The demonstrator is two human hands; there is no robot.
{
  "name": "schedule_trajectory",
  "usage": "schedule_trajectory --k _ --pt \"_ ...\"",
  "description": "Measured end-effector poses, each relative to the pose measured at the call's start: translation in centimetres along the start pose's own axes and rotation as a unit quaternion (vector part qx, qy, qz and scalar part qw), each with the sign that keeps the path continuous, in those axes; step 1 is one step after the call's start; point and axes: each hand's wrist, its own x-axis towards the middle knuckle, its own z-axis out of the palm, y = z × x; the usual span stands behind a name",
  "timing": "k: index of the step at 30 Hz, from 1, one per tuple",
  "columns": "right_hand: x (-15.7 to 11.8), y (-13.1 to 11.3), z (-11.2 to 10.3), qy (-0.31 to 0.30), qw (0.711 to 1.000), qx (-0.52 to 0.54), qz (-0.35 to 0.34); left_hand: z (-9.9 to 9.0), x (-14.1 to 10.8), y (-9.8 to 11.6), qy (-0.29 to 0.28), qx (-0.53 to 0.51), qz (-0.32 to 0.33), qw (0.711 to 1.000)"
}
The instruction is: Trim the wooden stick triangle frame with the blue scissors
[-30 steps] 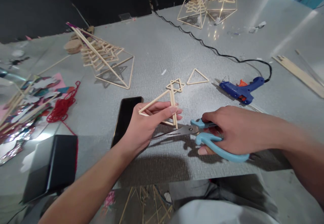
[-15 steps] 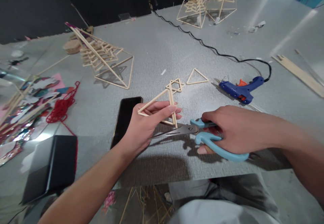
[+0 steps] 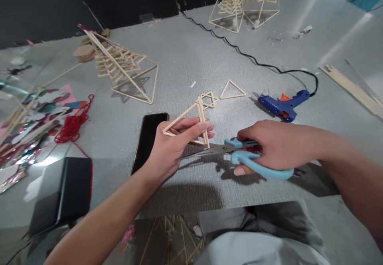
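My left hand (image 3: pixel 172 147) holds a triangle of thin wooden sticks (image 3: pixel 187 116) upright above the grey table (image 3: pixel 185 53). My right hand (image 3: pixel 273 145) grips scissors with light blue handles (image 3: pixel 236 157). Their metal blades point left and meet the lower corner of the triangle, close to my left fingertips. A small star of sticks (image 3: pixel 208 100) and a small flat triangle (image 3: pixel 232 90) lie on the table just beyond.
A blue glue gun (image 3: pixel 283 103) with a black cable lies to the right. A black phone (image 3: pixel 148 137) sits under my left wrist. Stick pyramids (image 3: pixel 124 67) stand left and far back (image 3: pixel 239 3). Red yarn (image 3: pixel 73 123), coloured scraps, a black box (image 3: pixel 61 193) and flat sticks (image 3: pixel 351 89) lie around.
Both hands with the triangle and scissors have shifted slightly up and away; the scissor blades have closed a little at the triangle's lower corner.
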Motion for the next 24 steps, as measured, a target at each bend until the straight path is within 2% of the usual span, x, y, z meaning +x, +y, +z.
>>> schedule_trajectory --k 15,24 --pt "0.77 0.64 -0.33 -0.008 1.000 -0.005 -0.010 -0.65 0.87 -0.46 -0.033 0.002 -0.019 0.999" --pt "0.80 0.88 0.07 0.008 1.000 0.012 -0.019 -0.33 0.84 -0.28 -0.023 0.003 -0.024 0.999"
